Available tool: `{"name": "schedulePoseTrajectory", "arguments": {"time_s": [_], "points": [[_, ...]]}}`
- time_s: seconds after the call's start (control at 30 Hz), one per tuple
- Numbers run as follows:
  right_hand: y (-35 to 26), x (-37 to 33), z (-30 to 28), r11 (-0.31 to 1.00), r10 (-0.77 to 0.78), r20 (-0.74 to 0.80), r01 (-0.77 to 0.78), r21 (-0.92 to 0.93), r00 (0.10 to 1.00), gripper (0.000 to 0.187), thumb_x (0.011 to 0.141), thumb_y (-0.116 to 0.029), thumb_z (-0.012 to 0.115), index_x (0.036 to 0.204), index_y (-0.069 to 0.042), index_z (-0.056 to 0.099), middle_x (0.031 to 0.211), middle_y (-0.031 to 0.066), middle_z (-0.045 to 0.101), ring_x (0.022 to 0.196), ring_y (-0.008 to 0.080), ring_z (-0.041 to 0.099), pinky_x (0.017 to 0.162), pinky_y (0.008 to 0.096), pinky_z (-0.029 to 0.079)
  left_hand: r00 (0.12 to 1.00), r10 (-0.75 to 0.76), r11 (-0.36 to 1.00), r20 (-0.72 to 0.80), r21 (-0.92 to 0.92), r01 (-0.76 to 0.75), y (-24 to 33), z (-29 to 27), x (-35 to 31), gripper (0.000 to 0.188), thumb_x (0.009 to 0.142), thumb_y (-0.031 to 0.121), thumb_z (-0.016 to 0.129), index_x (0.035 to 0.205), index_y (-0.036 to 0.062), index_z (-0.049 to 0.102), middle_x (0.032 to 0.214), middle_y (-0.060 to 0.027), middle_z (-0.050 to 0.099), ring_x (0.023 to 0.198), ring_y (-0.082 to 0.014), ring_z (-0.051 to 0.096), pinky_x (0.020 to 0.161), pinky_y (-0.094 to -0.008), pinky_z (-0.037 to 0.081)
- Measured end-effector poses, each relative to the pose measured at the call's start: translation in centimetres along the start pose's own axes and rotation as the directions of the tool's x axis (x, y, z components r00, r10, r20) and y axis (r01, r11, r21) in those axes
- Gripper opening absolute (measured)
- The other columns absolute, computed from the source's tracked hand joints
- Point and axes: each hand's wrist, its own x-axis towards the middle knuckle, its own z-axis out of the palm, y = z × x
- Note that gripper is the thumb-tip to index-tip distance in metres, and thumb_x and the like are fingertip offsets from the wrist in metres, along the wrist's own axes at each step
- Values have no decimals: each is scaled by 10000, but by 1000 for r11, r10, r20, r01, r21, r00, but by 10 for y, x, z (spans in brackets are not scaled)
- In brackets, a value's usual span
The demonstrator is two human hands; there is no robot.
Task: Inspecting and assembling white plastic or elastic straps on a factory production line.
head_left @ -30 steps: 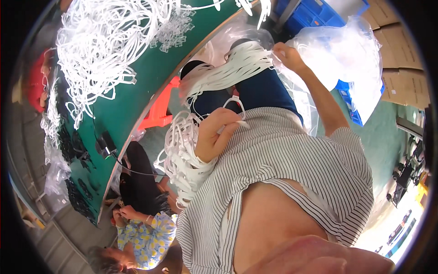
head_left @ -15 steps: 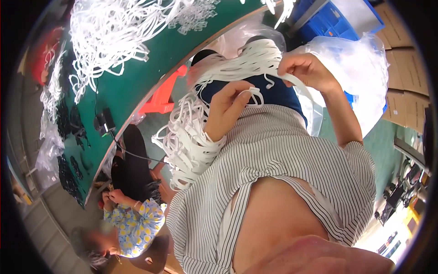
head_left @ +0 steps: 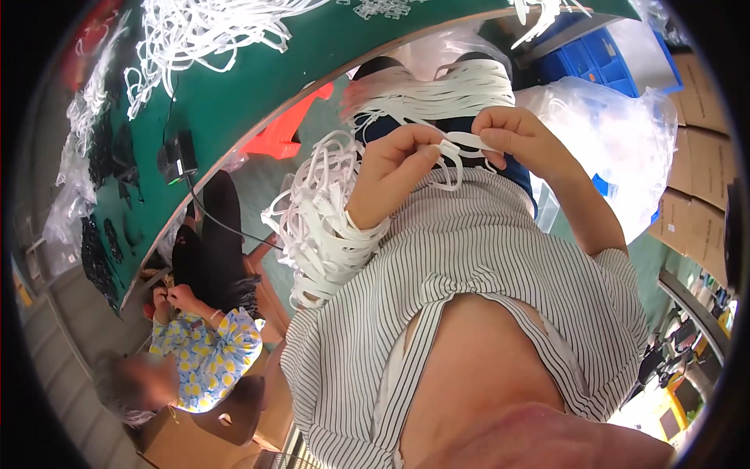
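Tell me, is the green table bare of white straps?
No, many loose white straps lie heaped on the green table.

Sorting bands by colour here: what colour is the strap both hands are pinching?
White, seen in the head view: the strap sits between left hand and right hand.

straps white | table green | shirt striped grey-white | crate blue

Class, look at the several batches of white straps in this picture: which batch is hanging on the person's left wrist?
The looped bundle of white straps draped over the left hand's wrist. The others lie across the lap or spread on the green table.
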Motion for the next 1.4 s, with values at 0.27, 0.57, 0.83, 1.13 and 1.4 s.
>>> {"name": "schedulePoseTrajectory", "arguments": {"time_s": [0.27, 0.57, 0.83, 1.13, 1.4], "points": [[-4, 10, 4, 990, 135, 85, -138, 20, 987, 154, 871, -157, 541, 835, -10, 563, 634, -27, 500, 490, 27, 403, 456, 168, 304, 1000, 0, 1000, 23, -15, 0, 3, -8, -4, 175, 884, 72, 544, 1028, -18, 586, 855, 27, 569, 758, -31, 465, 672, -177, 373], [-5, 15, 6, 990, 139, 112, -142, 18, 984, 225, 885, -223, 578, 824, -8, 600, 595, -45, 477, 486, 18, 389, 455, 178, 304, 996, -29, 1000, 79, -9, 29, 4, -14, -6, 180, 880, 71, 549, 1031, -20, 589, 871, 24, 579, 796, -36, 485, 716, -190, 398], [-5, 18, 7, 985, 148, 170, -160, 60, 974, 208, 878, -208, 581, 816, -9, 588, 613, -41, 488, 476, 18, 376, 442, 167, 285, 994, -19, 1000, 112, -18, 21, 5, -13, -5, 194, 879, 64, 551, 1047, -25, 588, 886, 17, 587, 809, -46, 495, 732, -198, 404], [-8, 24, 15, 989, 92, 148, -74, -125, 985, 222, 868, -244, 595, 839, -24, 595, 611, -32, 495, 514, 32, 418, 465, 190, 320, 993, -14, 1000, 116, -11, 15, -3, -13, 0, 188, 881, 70, 555, 1048, -14, 580, 886, 5, 595, 791, -36, 493, 701, -186, 404], [-11, 26, 42, 75, -656, 263, 408, -910, 708, 158, 757, -128, 641, 847, -30, 556, 925, 105, 582, 819, 256, 580, 688, 340, 474, 999, 42, 964, -16, 264, -36, -5, -13, 2, 159, 886, 44, 536, 1011, -37, 592, 841, 2, 594, 728, -35, 500, 623, -176, 392]]}}
